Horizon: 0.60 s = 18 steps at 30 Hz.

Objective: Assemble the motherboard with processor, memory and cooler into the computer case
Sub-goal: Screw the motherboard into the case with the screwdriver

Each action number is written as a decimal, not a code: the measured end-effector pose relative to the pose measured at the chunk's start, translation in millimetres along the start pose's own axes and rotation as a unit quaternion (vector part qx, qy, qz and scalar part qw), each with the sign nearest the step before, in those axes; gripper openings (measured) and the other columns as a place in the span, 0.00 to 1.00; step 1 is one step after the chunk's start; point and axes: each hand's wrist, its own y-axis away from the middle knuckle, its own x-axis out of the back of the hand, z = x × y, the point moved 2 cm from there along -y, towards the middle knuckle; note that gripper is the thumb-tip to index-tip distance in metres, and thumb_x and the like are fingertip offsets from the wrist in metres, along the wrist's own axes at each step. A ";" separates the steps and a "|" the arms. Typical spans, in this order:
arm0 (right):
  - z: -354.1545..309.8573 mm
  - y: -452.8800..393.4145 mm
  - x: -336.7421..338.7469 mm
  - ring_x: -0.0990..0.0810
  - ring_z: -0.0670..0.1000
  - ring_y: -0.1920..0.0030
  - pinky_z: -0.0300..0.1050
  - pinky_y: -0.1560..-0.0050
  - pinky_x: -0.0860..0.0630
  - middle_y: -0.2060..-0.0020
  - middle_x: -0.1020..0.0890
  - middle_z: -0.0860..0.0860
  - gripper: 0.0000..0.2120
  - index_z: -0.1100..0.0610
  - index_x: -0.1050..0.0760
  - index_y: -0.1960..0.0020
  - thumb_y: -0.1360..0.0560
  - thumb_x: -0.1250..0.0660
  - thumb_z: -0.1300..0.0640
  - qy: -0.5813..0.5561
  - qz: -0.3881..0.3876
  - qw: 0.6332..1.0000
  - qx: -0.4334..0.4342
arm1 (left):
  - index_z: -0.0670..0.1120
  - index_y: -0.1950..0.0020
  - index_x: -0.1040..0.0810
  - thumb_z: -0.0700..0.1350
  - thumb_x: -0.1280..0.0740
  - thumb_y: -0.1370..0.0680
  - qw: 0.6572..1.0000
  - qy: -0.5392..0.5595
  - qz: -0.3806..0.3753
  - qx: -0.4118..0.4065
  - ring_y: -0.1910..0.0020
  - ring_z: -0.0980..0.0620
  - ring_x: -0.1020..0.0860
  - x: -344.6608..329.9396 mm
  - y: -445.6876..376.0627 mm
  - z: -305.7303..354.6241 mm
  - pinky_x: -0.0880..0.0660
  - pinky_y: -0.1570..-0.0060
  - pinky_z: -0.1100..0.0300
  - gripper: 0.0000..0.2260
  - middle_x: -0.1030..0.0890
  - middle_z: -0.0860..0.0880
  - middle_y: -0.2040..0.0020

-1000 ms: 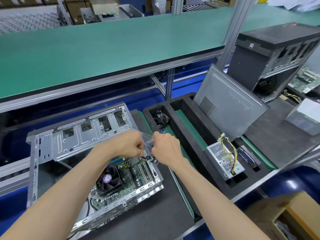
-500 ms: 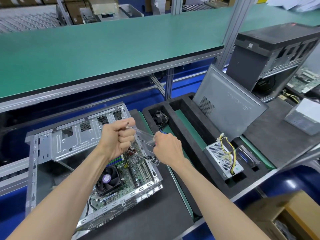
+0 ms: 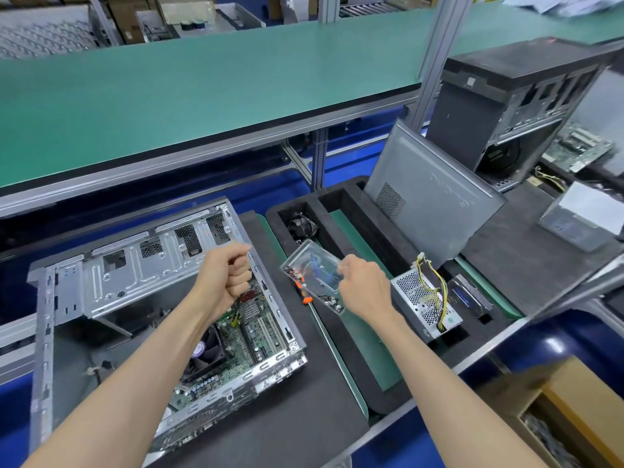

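Motherboard (image 3: 236,346), one, is lying inside one open computer case (image 3: 111,285) with one cooler (image 3: 207,352) mounted. Above it the left hand (image 3: 226,278) is hovering, fist curled; contents unclear. Rightward, the right hand (image 3: 363,287) is gripping one clear plastic box (image 3: 312,273) over the foam tray (image 3: 341,201).

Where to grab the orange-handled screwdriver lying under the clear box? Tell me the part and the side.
Grip the orange handle, coming from above on the case side. The screwdriver lies flat on the mat beside the computer case, and the clear plastic box in the right hand covers part of it, so only its left edge is clear.
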 end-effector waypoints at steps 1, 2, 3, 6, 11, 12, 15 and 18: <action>9.9 0.4 -0.5 0.21 0.62 0.54 0.49 0.62 0.32 0.57 0.18 0.58 0.06 0.55 0.27 0.53 0.27 0.40 0.62 0.004 -0.004 1.000 -0.012 | 0.51 0.73 0.37 0.42 0.38 0.22 1.000 -0.021 0.008 -0.004 0.79 0.56 0.47 -0.9 -1.0 -3.0 0.47 0.81 0.69 0.20 0.42 0.53 0.76; 19.4 1.2 -1.3 0.21 0.62 0.54 0.49 0.62 0.33 0.57 0.18 0.58 0.05 0.55 0.28 0.53 0.26 0.40 0.63 0.008 -0.005 1.000 -0.023 | 0.51 0.73 0.37 0.42 0.37 0.22 0.999 -0.038 0.014 -0.009 0.79 0.56 0.47 -1.5 -1.8 -6.0 0.47 0.81 0.69 0.20 0.42 0.53 0.76; 28.1 2.6 -2.3 0.21 0.61 0.55 0.48 0.63 0.33 0.57 0.18 0.58 0.06 0.55 0.28 0.53 0.26 0.40 0.63 0.013 -0.005 0.999 -0.036 | 0.51 0.73 0.37 0.42 0.37 0.23 0.998 -0.051 0.017 -0.013 0.79 0.55 0.47 -2.0 -2.8 -9.0 0.47 0.80 0.68 0.19 0.42 0.53 0.75; 49.4 9.8 -12.1 0.21 0.60 0.54 0.47 0.62 0.32 0.55 0.18 0.57 0.09 0.57 0.25 0.48 0.26 0.40 0.65 0.015 -0.014 0.997 -0.070 | 0.50 0.71 0.37 0.43 0.35 0.25 0.997 -0.075 0.029 -0.022 0.78 0.54 0.48 -2.4 -4.8 -16.0 0.47 0.79 0.67 0.17 0.42 0.52 0.75; 67.1 35.0 -38.1 0.27 0.56 0.59 0.48 0.61 0.33 0.53 0.19 0.55 0.10 0.55 0.27 0.49 0.25 0.42 0.65 0.016 -0.051 0.990 -0.129 | 0.50 0.75 0.36 0.45 0.33 0.28 0.993 -0.099 0.056 -0.031 0.78 0.54 0.47 -1.8 -5.7 -24.0 0.46 0.78 0.67 0.17 0.42 0.52 0.75; 70.0 40.3 -43.1 0.28 0.55 0.58 0.48 0.61 0.33 0.52 0.19 0.55 0.09 0.55 0.28 0.48 0.25 0.43 0.65 0.013 -0.057 0.988 -0.140 | 0.50 0.75 0.36 0.45 0.33 0.28 0.992 -0.105 0.059 -0.037 0.78 0.54 0.46 -1.5 -5.4 -25.1 0.46 0.78 0.67 0.17 0.42 0.52 0.76; 76.3 53.5 -55.4 0.25 0.56 0.56 0.49 0.59 0.31 0.50 0.20 0.55 0.08 0.55 0.31 0.48 0.23 0.43 0.65 0.008 -0.076 0.983 -0.169 | 0.50 0.75 0.35 0.45 0.33 0.29 0.988 -0.129 0.067 -0.057 0.79 0.53 0.45 -0.3 -5.2 -28.7 0.45 0.78 0.66 0.17 0.41 0.52 0.76; 80.8 62.2 -62.3 0.22 0.56 0.52 0.48 0.58 0.30 0.48 0.20 0.55 0.09 0.55 0.30 0.45 0.22 0.43 0.65 0.007 -0.081 0.976 -0.201 | 0.50 0.76 0.34 0.45 0.32 0.28 0.984 -0.150 0.070 -0.073 0.79 0.53 0.45 0.0 -5.3 -33.1 0.44 0.77 0.65 0.18 0.40 0.51 0.77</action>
